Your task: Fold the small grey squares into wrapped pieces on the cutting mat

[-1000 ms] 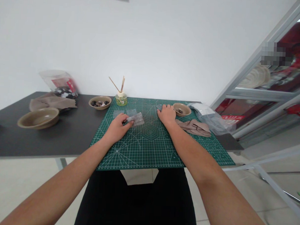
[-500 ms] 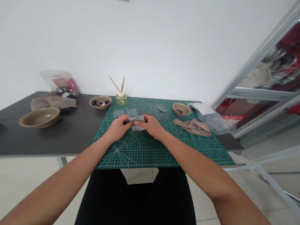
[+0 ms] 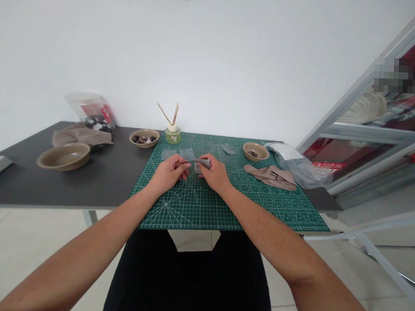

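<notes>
Over the middle of the cutting mat (image 3: 205,210), a small grey sheer pouch (image 3: 204,163) is bunched up between my hands. My right hand (image 3: 213,174) is closed around its body. My left hand (image 3: 170,173) pinches at its narrowed left end, fingertips together; the exact part it grips is too small to tell. Just behind the hands, two flat grey sheer pouches (image 3: 187,153) lie side by side on the mat. Another grey pouch (image 3: 227,149) lies farther back to the right.
A bowl of dark and pale stones (image 3: 144,139) stands left of a reed diffuser (image 3: 173,133). Right: a bowl with few stones (image 3: 256,151), a brown cloth (image 3: 271,176), clear plastic packaging (image 3: 299,166). Far left: a larger bowl (image 3: 65,157), a cloth (image 3: 81,135), a bag of stones (image 3: 94,114).
The pouch was spread between both hands and is now gathered more narrowly, mostly in the right hand. My left fingers have shifted to a pinch at its left end. The view has turned slightly left.
</notes>
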Action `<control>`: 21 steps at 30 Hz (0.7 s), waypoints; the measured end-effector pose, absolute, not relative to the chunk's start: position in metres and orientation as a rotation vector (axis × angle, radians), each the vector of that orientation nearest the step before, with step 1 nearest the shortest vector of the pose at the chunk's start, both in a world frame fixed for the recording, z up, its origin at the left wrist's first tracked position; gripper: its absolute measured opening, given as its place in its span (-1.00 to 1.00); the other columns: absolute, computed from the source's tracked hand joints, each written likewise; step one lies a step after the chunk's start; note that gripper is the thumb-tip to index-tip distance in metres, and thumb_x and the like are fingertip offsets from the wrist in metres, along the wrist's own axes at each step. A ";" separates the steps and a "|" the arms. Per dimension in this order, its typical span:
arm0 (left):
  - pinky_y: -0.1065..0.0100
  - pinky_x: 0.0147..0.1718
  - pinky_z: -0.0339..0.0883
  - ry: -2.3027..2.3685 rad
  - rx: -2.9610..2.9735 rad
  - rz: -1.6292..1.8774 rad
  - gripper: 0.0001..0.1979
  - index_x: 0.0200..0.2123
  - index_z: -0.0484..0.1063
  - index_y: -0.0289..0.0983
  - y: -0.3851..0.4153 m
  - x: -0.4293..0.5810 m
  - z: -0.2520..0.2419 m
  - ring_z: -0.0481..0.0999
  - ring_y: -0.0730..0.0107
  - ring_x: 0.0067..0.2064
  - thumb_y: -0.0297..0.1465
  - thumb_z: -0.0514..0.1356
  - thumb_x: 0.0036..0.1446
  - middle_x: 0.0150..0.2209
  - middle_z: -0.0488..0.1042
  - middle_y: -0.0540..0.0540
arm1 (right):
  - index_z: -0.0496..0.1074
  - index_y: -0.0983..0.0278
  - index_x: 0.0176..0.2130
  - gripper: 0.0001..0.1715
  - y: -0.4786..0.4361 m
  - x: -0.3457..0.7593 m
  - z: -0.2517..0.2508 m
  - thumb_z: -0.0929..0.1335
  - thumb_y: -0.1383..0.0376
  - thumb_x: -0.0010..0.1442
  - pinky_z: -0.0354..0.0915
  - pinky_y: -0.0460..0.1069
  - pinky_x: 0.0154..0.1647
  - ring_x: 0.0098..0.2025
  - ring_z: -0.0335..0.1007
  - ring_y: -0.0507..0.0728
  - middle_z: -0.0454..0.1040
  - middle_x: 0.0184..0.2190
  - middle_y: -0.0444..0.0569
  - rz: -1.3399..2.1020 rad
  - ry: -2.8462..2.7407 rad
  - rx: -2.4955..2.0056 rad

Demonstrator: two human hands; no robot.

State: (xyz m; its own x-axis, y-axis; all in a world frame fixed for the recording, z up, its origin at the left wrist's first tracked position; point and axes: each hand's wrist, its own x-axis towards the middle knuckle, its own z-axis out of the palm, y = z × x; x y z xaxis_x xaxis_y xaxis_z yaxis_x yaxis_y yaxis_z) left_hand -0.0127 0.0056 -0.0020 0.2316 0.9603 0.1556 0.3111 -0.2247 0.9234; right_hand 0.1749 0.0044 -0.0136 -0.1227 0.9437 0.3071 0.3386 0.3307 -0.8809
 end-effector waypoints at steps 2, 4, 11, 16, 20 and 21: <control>0.33 -0.46 0.35 1.231 1.678 1.013 -0.76 -0.37 0.33 -0.20 0.004 -0.013 0.002 0.51 0.38 -0.51 -0.16 0.22 0.14 -0.49 0.52 0.03 | 0.46 0.12 -0.14 -0.81 0.000 0.173 -0.011 0.33 0.15 0.27 0.43 0.04 -0.16 -0.24 0.51 0.13 0.55 -0.25 -0.11 0.665 -1.791 -1.179; 0.32 -0.47 0.36 1.283 1.645 1.016 -0.75 -0.38 0.34 -0.21 0.003 -0.013 0.005 0.52 0.37 -0.51 -0.16 0.25 0.13 -0.51 0.52 0.02 | 0.48 0.12 -0.11 -0.80 -0.003 0.172 -0.009 0.31 0.17 0.30 0.38 0.05 -0.04 -0.14 0.52 0.15 0.58 -0.18 -0.08 0.534 -1.906 -1.180; 0.33 -0.42 0.43 1.205 1.578 1.013 -0.76 -0.35 0.35 -0.22 0.005 -0.012 0.005 0.57 0.33 -0.48 -0.28 0.34 -0.01 -0.54 0.54 0.04 | 0.44 0.17 0.00 -0.71 -0.006 0.168 -0.011 0.23 0.21 0.38 0.34 0.00 -0.03 -0.05 0.52 0.15 0.58 -0.07 -0.02 0.363 -2.066 -1.147; 0.32 -0.39 0.46 1.146 1.578 1.072 -0.80 -0.33 0.38 -0.22 0.008 -0.012 0.000 0.57 0.34 -0.45 -0.28 0.30 0.00 -0.52 0.53 0.04 | 0.43 0.24 0.02 -0.70 -0.007 0.168 -0.010 0.24 0.23 0.38 0.35 -0.01 -0.09 -0.13 0.54 0.14 0.59 -0.12 0.01 0.300 -2.043 -1.208; 0.34 -0.39 0.42 1.210 1.707 1.033 -0.81 -0.35 0.43 -0.23 0.006 -0.013 0.001 0.54 0.36 -0.46 -0.23 0.26 0.04 -0.51 0.54 0.03 | 0.41 0.27 0.06 -0.67 -0.009 0.166 -0.008 0.21 0.25 0.39 0.38 0.00 -0.09 -0.11 0.56 0.15 0.59 -0.06 0.04 0.235 -2.053 -1.272; 0.35 -0.39 0.40 1.228 1.724 1.017 -0.81 -0.37 0.43 -0.23 0.006 -0.013 0.002 0.53 0.37 -0.46 -0.23 0.27 0.04 -0.51 0.54 0.02 | 0.41 0.27 0.07 -0.66 -0.009 0.166 -0.007 0.21 0.26 0.39 0.39 0.01 -0.07 -0.08 0.55 0.16 0.58 -0.02 0.05 0.217 -2.073 -1.278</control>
